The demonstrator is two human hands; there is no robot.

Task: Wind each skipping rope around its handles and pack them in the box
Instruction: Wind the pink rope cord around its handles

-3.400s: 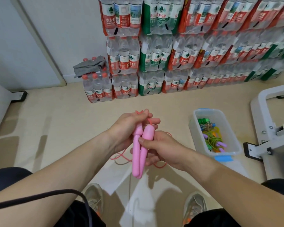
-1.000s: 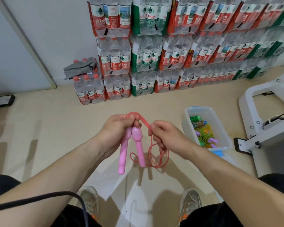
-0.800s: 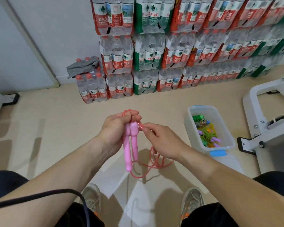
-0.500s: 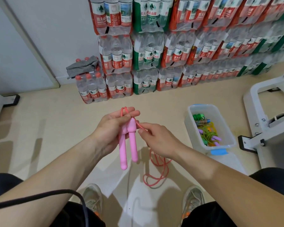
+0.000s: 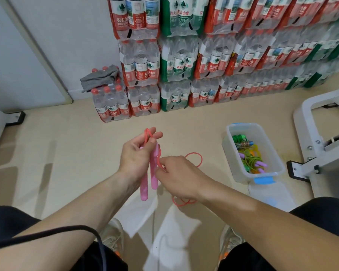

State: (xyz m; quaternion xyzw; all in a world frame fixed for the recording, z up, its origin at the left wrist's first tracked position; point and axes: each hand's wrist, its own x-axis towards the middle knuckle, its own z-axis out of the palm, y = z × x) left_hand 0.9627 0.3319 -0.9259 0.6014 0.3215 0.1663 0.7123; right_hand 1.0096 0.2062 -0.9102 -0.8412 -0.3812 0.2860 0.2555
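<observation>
Two pink handles (image 5: 154, 174) are held side by side in the left grip (image 5: 134, 156), left of the box (image 5: 228, 153). The red rope (image 5: 146, 132), hanging slack half a second ago, is now pinched in the right grip (image 5: 178, 177) and drawn across the handles; a winding turn is judged begun.

Smooth plastic handles (image 5: 154, 173), translucent box (image 5: 241, 173)

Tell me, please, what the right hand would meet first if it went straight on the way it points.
Most likely the handles, gripped in the left hand: the right hand, pinching the rope, points left at them, though depth is unclear.
</observation>
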